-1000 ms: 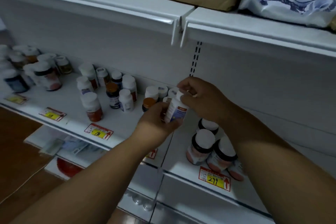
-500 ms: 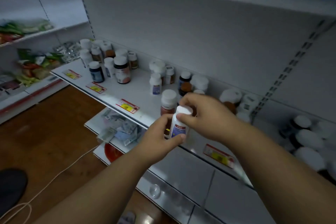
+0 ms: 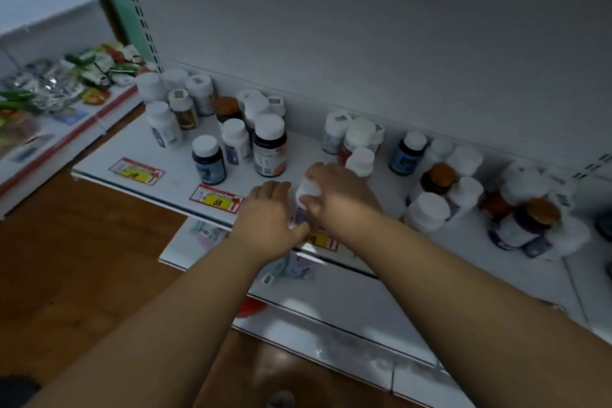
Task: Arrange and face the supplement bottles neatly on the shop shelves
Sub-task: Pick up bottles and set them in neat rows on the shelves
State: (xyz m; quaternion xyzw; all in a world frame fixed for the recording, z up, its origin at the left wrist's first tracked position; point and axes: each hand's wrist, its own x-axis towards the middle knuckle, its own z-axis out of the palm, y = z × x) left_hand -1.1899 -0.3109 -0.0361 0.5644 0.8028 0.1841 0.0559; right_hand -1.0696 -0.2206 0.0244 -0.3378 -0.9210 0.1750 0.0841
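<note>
At the shelf front: both hands meet around one small white bottle (image 3: 306, 197), near the front edge of the white shelf (image 3: 178, 159).
Left hand (image 3: 270, 220): fingers curl around the bottle's lower body from the left.
Right hand (image 3: 337, 197): fingers and thumb grip its white cap from above.
Bottle position: upright; its base is hidden, so it may be resting on the shelf.
Other bottles: white-capped bottles (image 3: 238, 139) stand in a loose cluster behind left; more (image 3: 440, 185) crowd the right.
Price tags: a yellow and red tag (image 3: 217, 199) lies just left of the hands.
</note>
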